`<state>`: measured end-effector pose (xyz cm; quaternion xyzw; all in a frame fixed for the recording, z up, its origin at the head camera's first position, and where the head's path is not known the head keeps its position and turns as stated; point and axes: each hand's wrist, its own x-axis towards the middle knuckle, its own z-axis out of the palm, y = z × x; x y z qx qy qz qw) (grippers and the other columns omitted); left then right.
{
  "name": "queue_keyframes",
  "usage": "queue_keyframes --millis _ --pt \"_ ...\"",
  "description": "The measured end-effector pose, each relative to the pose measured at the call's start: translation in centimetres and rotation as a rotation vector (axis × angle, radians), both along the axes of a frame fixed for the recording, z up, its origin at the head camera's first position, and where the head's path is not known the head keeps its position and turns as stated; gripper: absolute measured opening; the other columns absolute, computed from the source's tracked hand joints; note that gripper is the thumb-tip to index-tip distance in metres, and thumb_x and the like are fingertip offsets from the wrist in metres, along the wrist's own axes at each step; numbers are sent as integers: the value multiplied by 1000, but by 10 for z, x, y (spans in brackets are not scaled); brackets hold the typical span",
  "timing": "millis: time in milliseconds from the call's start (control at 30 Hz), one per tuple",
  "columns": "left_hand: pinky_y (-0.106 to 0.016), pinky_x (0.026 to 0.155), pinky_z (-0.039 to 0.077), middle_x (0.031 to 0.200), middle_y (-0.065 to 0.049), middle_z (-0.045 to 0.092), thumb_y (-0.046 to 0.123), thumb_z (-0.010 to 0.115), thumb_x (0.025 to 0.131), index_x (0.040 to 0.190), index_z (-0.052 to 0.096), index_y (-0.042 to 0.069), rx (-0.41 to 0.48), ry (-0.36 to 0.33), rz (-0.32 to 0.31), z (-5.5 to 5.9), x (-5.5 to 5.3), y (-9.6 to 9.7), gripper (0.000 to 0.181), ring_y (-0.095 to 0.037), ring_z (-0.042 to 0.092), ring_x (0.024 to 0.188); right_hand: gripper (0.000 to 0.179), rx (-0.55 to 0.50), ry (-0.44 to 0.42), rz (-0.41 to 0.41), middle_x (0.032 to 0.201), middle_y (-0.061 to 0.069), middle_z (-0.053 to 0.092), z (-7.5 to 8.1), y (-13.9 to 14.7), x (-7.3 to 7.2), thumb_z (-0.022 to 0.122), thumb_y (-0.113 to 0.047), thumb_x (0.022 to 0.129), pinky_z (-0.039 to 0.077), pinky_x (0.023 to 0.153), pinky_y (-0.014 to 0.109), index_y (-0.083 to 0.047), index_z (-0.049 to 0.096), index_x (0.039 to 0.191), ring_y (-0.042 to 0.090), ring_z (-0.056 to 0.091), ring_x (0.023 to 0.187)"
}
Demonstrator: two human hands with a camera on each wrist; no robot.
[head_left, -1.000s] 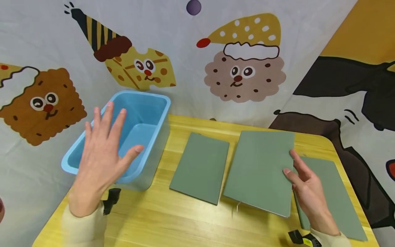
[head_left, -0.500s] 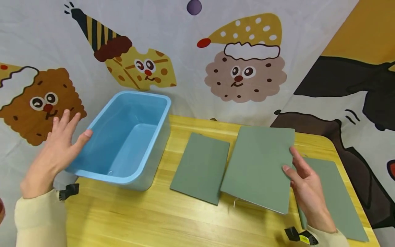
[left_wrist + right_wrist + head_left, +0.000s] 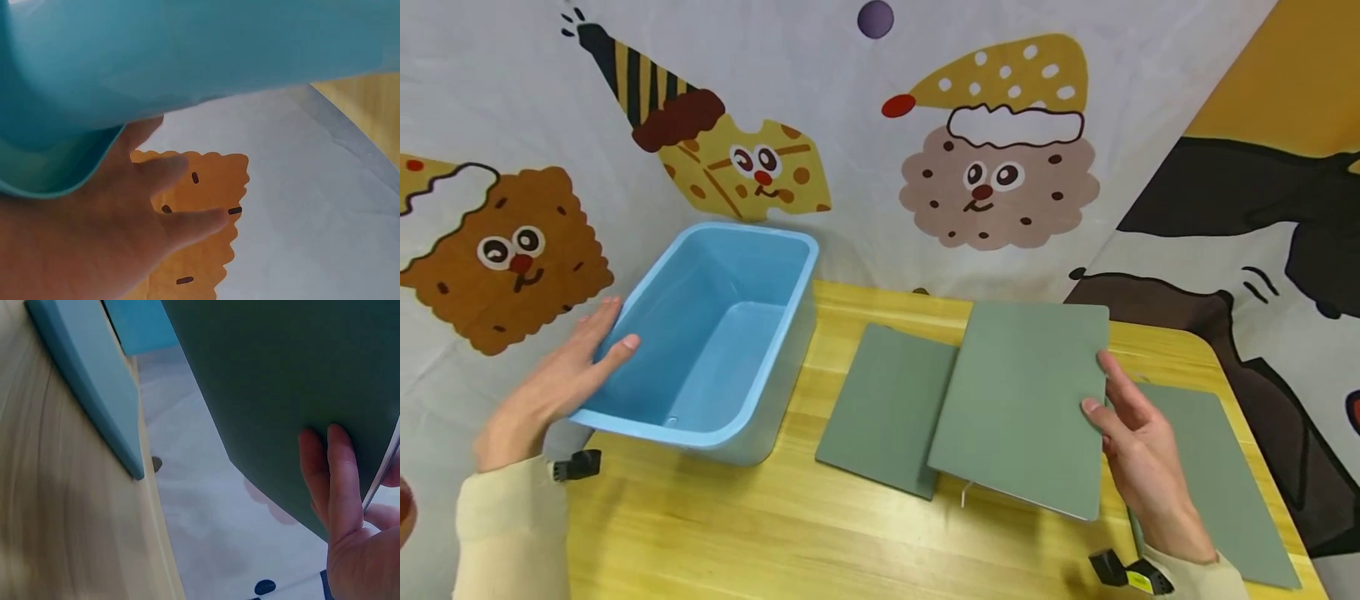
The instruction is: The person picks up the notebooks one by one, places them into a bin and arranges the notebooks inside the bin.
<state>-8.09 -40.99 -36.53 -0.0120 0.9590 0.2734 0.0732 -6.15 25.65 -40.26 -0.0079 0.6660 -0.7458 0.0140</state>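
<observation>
My right hand [image 3: 1150, 454] pinches a grey-green notebook [image 3: 1018, 400] by its right edge, thumb on the cover facing me and fingers behind. In the right wrist view, the held notebook [image 3: 287, 387] is tilted up off the table. A short white strand [image 3: 966, 493] hangs below it. At the left side of a blue plastic basin [image 3: 767, 350], my left hand [image 3: 553, 379] has its thumb over the rim and its fingers outside. The left wrist view shows outer fingers [image 3: 194, 228] spread and straight beside the basin wall. Nothing is visible inside the basin.
A second green notebook [image 3: 880, 417] lies flat between basin and held notebook, partly covered in view. Another green notebook [image 3: 1217, 492] lies at the table's right side. The wooden table [image 3: 760, 533] backs onto a cartoon-printed cloth [image 3: 857, 167].
My left hand has moved from above the basin out to its left, then in against its rim. The held notebook has shifted slightly up and left, now overlapping the middle one in view.
</observation>
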Motion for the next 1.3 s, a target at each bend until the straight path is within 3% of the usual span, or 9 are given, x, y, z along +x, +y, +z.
queue_keyframes --millis 267,367,400,467,533,667,867,1133,1300 --pt "-85 107 1 172 -11 -14 46 43 109 166 -7 18 20 21 -26 2 4 8 81 -48 -15 154 67 -60 22 29 174 1 1 8 -16 -4 55 -2 106 17 50 32 -25 32 164 6 0 157" --pt "-83 109 -1 172 -10 -14 45 42 109 167 -5 16 18 38 -51 3 3 12 80 -45 -16 155 67 -101 28 44 174 0 0 13 -24 -7 54 -1 106 21 52 27 -26 32 165 7 -3 158" --pt "-82 110 -2 172 -9 -13 44 43 109 167 -4 15 22 48 -61 3 3 13 79 -44 -16 155 67 -114 31 47 174 0 0 15 -27 -9 54 -1 106 28 59 22 -25 32 164 8 -4 158" --pt "-79 113 -4 173 -8 -13 41 43 110 167 -2 13 30 71 -87 3 2 15 78 -42 -17 155 67 -143 40 53 174 -2 1 19 -34 -11 54 0 106 32 94 17 -24 32 164 10 -7 158" --pt "-76 114 -7 173 -6 -14 39 43 110 167 -1 13 36 91 -109 3 2 18 76 -40 -18 156 66 -164 50 55 174 -4 3 23 -42 -14 54 0 105 9 118 24 -22 33 164 13 -8 158" --pt "-75 115 -7 173 -4 -12 37 45 111 167 2 13 45 116 -147 3 1 23 75 -37 -18 156 64 -197 62 39 174 -6 9 34 -59 -19 55 1 105 -5 124 33 -20 38 162 17 -5 159" --pt "-76 116 1 174 -7 -4 38 46 110 168 4 13 46 118 -165 2 -4 31 75 -40 -9 158 61 -234 93 48 173 -6 14 47 -89 -28 55 1 104 1 126 34 -18 41 161 18 0 159" --pt "-74 117 -1 174 -8 -1 35 38 113 168 7 17 99 147 -188 1 -2 30 66 -39 -6 158 65 -349 121 122 172 -5 20 56 -142 -42 53 5 102 2 127 35 -13 37 162 14 5 159" --pt "-76 116 -2 174 -8 0 33 36 113 168 9 18 123 156 -179 1 -1 29 63 -41 -6 158 65 -393 121 165 170 -9 26 58 -178 -50 56 2 102 13 125 29 -14 37 162 9 11 157"
